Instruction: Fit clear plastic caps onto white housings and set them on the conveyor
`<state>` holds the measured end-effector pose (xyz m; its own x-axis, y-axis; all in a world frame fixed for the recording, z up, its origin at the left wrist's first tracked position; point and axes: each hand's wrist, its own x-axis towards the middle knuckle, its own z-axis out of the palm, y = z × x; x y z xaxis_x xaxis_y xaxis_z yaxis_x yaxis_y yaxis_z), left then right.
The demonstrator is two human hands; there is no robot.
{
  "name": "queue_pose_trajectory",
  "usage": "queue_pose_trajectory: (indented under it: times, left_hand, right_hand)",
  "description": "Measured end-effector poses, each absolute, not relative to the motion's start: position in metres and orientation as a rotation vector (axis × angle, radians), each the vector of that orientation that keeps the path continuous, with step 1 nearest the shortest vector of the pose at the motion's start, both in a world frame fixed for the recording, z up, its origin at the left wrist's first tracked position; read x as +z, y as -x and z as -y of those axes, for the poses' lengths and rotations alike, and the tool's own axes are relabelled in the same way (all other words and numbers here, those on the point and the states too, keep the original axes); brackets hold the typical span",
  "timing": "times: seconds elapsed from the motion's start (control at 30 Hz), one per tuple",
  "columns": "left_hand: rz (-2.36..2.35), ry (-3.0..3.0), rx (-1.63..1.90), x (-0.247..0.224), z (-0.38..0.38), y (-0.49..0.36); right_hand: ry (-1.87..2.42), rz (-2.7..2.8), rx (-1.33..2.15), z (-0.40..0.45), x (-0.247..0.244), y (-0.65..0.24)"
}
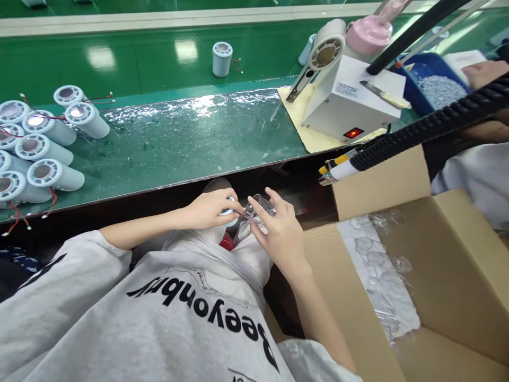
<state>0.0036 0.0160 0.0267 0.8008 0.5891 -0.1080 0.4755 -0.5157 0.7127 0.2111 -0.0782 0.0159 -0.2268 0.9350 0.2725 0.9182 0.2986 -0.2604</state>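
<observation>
Above my lap, my left hand [212, 208] has its fingers closed around a light-blue cylinder [230, 218], mostly covered by the fingers. My right hand [280, 233] grips a clear plastic cup-shaped piece [260, 204] between thumb and fingers. The clear piece lies on its side, its near end right by the blue cylinder and my left fingertips. Whether the two parts touch, I cannot tell. Similar light-blue cylinders [59, 174] with red and dark wires are grouped at the left of the green bench [191, 143].
An open cardboard box [334, 265] with clear plastic pieces [377, 260] stands at my right. A white machine [350, 95] with a lit red switch sits on the bench, a black hose [429, 127] before it. A co-worker's hand [487, 71] is near a blue bin [421, 101].
</observation>
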Motion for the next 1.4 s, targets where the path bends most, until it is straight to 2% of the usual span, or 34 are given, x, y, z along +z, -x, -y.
queue_pose_trajectory:
  times: [0.07, 0.2, 0.43, 0.67, 0.9, 1.0, 1.17, 1.4]
  left_hand:
    - [-0.772, -2.209, 0.186, 0.026, -0.015, -0.005]
    - [-0.757, -2.2, 0.196, 0.021, -0.013, -0.008]
    - [-0.739, -1.963, 0.495, 0.006, -0.014, -0.008]
    - [-0.593, -1.934, 0.608, -0.017, -0.02, -0.002]
    - [-0.398, -1.722, 0.446, -0.013, -0.018, -0.005]
    - [-0.471, -1.506, 0.448, -0.006, -0.011, -0.006]
    - [-0.526, -1.327, 0.397, 0.001, -0.005, -0.003]
    - [-0.414, -1.541, 0.381, 0.017, -0.009, 0.0]
  right_hand:
    - [1.66, 2.245, 0.075, 0.078, 0.018, -0.21]
    - [1.634, 2.283, 0.418, 0.075, 0.008, -0.21]
    - [1.494, 1.819, 0.902, 0.075, -0.003, -0.211]
    - [1.485, 1.331, 0.982, 0.078, 0.011, -0.211]
    - [1.364, 0.883, 1.256, 0.076, 0.008, -0.218]
    - [1.27, 1.137, 1.213, 0.081, 0.007, -0.22]
    - [1.339, 1.673, 0.784, 0.097, 0.009, -0.221]
    - [1.253, 1.633, 0.895, 0.106, 0.009, -0.226]
